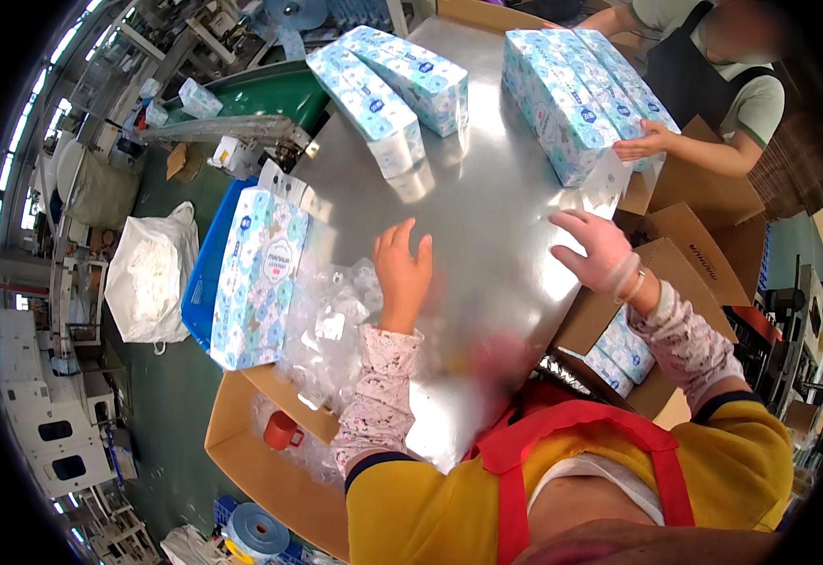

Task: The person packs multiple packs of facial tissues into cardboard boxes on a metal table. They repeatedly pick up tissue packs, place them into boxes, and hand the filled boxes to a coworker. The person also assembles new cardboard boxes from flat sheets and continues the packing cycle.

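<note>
My left hand [403, 275] hovers over the steel table with nothing in it, thumb apart from the fingers. It is nearest to a heap of clear plastic bags [328, 306]. My right hand [600, 252] is also empty, its fingers spread above the table's right side beside an open carton. Farther off, two long packs of tissues [366, 105] in blue-and-white floral wrap lie side by side at a slant. At the far right, a co-worker's hand [647, 141] touches a bundle of tissue packs [571, 108]. A pinkish-red blur [505, 363] near my apron cannot be made out.
Another tissue pack [259, 280] rests over a blue crate [202, 282] at the left. A green conveyor [260, 99] meets the table's far left. Open cartons [680, 282] crowd the right, one holding packs. A red mug [282, 430] sits in a cardboard box [242, 471] lower left.
</note>
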`<state>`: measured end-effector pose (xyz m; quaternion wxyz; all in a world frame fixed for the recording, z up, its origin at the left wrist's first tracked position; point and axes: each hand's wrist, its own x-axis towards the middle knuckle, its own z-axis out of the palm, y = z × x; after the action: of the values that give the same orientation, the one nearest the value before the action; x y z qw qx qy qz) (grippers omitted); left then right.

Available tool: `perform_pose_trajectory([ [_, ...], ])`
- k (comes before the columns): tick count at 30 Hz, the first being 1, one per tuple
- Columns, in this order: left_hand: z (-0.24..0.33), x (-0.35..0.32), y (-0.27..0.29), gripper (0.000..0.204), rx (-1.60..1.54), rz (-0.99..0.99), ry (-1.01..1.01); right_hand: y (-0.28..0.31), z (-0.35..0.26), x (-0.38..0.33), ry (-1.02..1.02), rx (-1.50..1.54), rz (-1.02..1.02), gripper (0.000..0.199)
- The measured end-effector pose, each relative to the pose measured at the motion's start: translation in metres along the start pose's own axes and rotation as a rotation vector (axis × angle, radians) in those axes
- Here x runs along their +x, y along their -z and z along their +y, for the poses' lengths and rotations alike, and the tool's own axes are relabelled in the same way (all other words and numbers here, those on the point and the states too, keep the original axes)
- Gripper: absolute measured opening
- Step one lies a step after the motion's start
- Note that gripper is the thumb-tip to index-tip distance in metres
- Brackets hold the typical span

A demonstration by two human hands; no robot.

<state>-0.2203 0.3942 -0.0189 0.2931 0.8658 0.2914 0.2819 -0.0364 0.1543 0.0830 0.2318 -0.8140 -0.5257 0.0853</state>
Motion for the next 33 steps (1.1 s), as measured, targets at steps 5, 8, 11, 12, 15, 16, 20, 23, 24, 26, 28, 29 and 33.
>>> perform_pose_trajectory([
  [5, -0.002, 0.137, -0.025, 0.048, 0.337, 0.113, -0.071, -0.054, -0.008, 0.157, -0.005, -0.211, 0.076, 0.05],
  [8, 0.009, 0.191, -0.043, 0.054, 0.441, 0.053, -0.002, -0.067, -0.004, 0.253, -0.115, -0.318, 0.15, 0.054],
  [11, -0.003, 0.206, -0.053, 0.059, 0.485, -0.09, -0.016, -0.082, 0.001, 0.319, -0.246, -0.443, 0.109, 0.06],
  [12, -0.005, 0.204, -0.055, 0.059, 0.507, -0.083, -0.048, -0.085, 0.006, 0.329, -0.303, -0.443, 0.115, 0.06],
  [15, -0.012, 0.196, -0.055, 0.053, 0.52, -0.043, -0.123, -0.094, 0.008, 0.34, -0.407, -0.377, 0.11, 0.059],
  [16, -0.009, 0.18, -0.052, 0.052, 0.481, -0.064, -0.137, -0.095, 0.008, 0.332, -0.413, -0.33, 0.084, 0.058],
  [20, 0.075, 0.048, -0.024, 0.062, 0.201, -0.387, -0.295, -0.066, 0.025, 0.213, -0.384, -0.298, -0.032, 0.049],
  [23, 0.107, -0.012, 0.022, 0.07, -0.005, -0.83, -0.556, -0.012, 0.036, 0.109, -0.474, -0.335, -0.414, 0.071],
  [24, 0.109, -0.013, 0.017, 0.069, 0.052, -0.756, -0.68, 0.003, 0.032, 0.093, -0.431, -0.38, -0.332, 0.081],
  [26, 0.108, -0.015, -0.005, 0.068, 0.16, -0.611, -0.901, 0.013, 0.018, 0.088, -0.406, -0.265, -0.3, 0.1],
  [28, 0.109, -0.007, -0.038, 0.062, 0.059, -0.659, -1.012, -0.027, 0.02, 0.107, -0.438, -0.347, -0.24, 0.094],
  [29, 0.112, -0.002, -0.049, 0.059, 0.048, -0.672, -1.081, -0.045, 0.024, 0.122, -0.515, -0.471, -0.246, 0.094],
  [33, 0.133, 0.017, -0.043, 0.047, 0.168, -0.92, -1.12, -0.015, 0.074, 0.148, -0.593, -0.061, -0.18, 0.083],
])
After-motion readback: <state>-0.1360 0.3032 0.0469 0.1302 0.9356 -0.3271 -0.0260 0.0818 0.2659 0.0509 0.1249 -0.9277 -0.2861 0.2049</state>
